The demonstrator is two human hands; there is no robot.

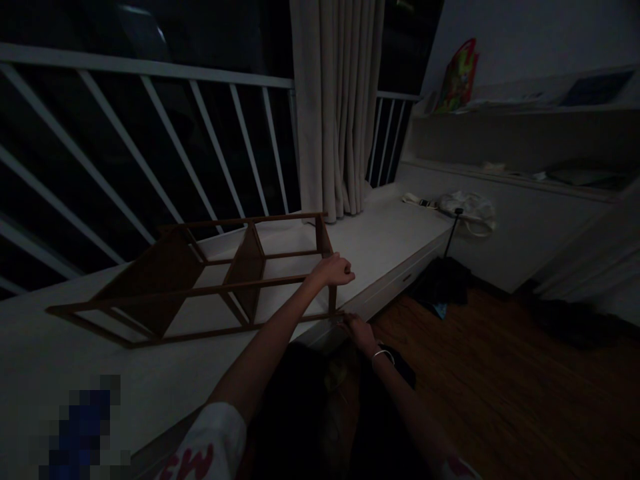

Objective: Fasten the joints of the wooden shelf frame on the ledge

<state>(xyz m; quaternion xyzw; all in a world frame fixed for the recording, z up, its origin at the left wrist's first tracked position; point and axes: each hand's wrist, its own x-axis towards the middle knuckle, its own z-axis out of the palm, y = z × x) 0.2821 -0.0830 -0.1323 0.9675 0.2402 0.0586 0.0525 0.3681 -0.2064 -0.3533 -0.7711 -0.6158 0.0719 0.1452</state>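
A brown wooden shelf rack point(245, 273) lies on its side along the white ledge, with its flat boards standing upright between the rails. My left hand point(333, 269) is closed over the upper rail at the rack's right end. Lower down, my right hand point(357, 331), with a bangle at the wrist, has its fingers bent together by the rack's bottom right corner. What those fingers hold, if anything, is too dark to make out.
The white ledge point(385, 233) has drawers below. White railings point(195, 150) and a beige curtain point(333, 107) stand behind it. A white bag point(467, 207) lies at its far end. Dark cloth point(443, 280) sits on the wooden floor point(480, 387). Shelves line the right wall.
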